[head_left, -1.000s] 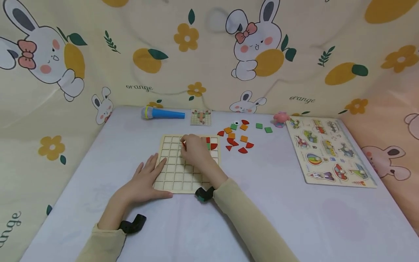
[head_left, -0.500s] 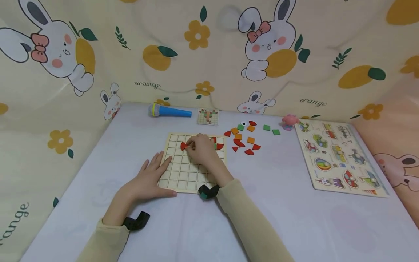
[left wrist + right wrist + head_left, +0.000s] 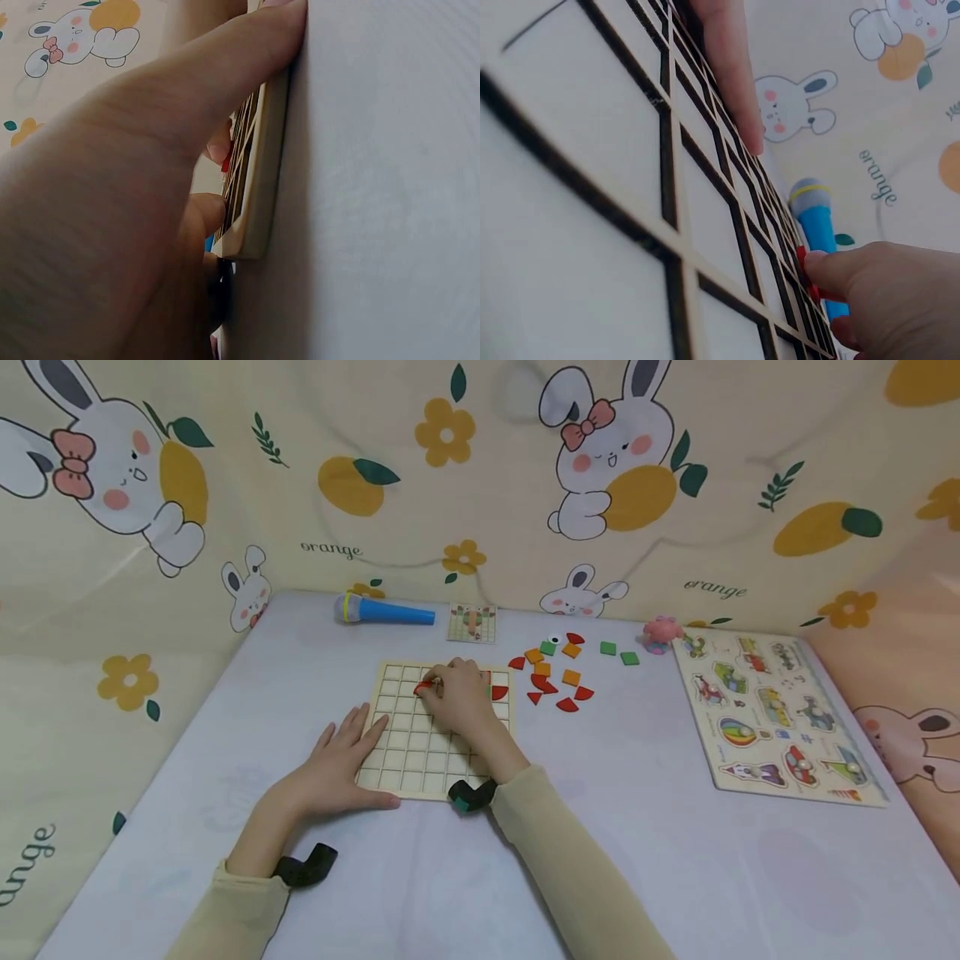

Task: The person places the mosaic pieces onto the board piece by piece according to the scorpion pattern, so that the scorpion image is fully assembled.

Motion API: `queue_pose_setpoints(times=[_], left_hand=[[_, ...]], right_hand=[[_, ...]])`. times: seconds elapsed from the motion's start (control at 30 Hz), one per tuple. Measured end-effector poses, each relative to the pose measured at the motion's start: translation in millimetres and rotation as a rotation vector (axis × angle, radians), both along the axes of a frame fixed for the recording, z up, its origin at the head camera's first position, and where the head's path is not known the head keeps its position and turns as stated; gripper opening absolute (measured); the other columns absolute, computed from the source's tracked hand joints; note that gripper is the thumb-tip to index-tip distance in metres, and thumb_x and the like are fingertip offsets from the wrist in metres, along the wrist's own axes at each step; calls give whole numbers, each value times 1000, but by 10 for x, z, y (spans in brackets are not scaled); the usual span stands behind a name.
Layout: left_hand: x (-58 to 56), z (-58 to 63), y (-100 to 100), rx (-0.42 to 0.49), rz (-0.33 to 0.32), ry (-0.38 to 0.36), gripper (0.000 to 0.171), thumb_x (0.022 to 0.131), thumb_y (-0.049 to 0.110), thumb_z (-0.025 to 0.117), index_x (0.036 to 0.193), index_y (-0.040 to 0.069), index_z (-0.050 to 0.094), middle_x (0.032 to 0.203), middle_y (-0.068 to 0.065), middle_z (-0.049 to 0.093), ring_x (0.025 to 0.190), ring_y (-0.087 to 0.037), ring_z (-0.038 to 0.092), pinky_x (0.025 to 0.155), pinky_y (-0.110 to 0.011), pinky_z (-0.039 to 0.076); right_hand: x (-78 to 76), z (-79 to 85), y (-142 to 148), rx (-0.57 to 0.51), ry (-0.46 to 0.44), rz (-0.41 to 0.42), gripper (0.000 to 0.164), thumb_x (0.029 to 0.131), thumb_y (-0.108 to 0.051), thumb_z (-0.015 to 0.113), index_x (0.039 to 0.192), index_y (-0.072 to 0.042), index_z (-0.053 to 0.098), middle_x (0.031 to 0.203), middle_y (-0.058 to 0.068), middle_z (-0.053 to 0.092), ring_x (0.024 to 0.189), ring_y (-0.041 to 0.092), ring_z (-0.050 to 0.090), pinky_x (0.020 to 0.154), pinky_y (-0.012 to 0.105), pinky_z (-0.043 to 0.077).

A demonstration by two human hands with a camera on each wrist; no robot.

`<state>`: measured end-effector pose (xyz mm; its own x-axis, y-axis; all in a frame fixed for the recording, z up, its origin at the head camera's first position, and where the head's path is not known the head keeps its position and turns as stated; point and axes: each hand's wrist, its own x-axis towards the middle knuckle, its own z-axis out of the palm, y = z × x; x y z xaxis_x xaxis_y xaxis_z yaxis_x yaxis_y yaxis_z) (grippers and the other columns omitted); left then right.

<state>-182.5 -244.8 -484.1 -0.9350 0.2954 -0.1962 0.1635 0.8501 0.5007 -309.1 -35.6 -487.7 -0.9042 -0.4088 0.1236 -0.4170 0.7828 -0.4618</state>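
Observation:
A wooden grid board (image 3: pixel 408 760) lies on the white table. My left hand (image 3: pixel 337 768) rests over its left edge, fingers spread, with the thumb along the near edge. Over the upper part of the board, my right hand (image 3: pixel 461 697) holds a small red piece (image 3: pixel 422 688) between thumb and fingers, down at the grid. In the right wrist view the thumb is against that red piece (image 3: pixel 802 259); its full outline is hidden. Just right of the hand, a red quarter-circle piece (image 3: pixel 499 692) sits in the grid, with other pieces beside it partly covered.
Loose red, orange (image 3: pixel 571 678) and green (image 3: pixel 629 658) pieces lie right of the board. Behind it are a pattern card (image 3: pixel 472 624) and a blue toy microphone (image 3: pixel 393 612). A pink toy (image 3: pixel 662 633) and a picture puzzle board (image 3: pixel 780 718) are at the right.
The right fingers shift slightly about the red piece at the upper part of the grid; more red showed half a second ago. The left hand stays on the board. The head view has shifted.

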Motion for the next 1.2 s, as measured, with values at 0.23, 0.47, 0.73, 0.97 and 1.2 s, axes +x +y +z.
queue_pose_setpoints(times=[0.23,0.47,0.73,0.97,1.2], left_hand=[[0,7,2,-4,3,12,127,78,70,82,169,4,22,176,-25,3,164,-44,0,128,-69,2],[-5,1,9,-10,-2,21,126,78,69,82,169,4,23,176,-26,4,163,-45,1,127,-70,3],[8,13,12,-1,1,18,126,78,69,83,168,4,23,176,-27,4,163,-46,2,127,-70,2],[18,-21,-3,-11,-3,17,126,78,71,82,169,6,23,176,-25,3,163,-45,1,127,-69,2],[23,-40,-16,9,-8,7,127,78,71,82,169,6,22,177,-24,2,164,-44,-1,128,-68,0]], right_hand=[[12,26,14,-19,6,-13,20,102,-35,70,112,-23,83,103,5,68,99,28,58,86,46,41],[27,49,29,26,3,-33,18,103,-34,69,111,-22,80,107,6,68,102,29,58,86,46,40],[81,132,-3,133,-2,-66,22,105,-33,66,121,-24,79,116,8,70,106,31,58,91,50,41],[107,144,-37,179,-4,-66,21,106,-32,67,122,-25,78,119,5,69,110,30,58,97,52,42],[126,170,-30,225,19,-57,22,106,-32,67,122,-26,79,118,5,69,108,31,57,96,51,41]])
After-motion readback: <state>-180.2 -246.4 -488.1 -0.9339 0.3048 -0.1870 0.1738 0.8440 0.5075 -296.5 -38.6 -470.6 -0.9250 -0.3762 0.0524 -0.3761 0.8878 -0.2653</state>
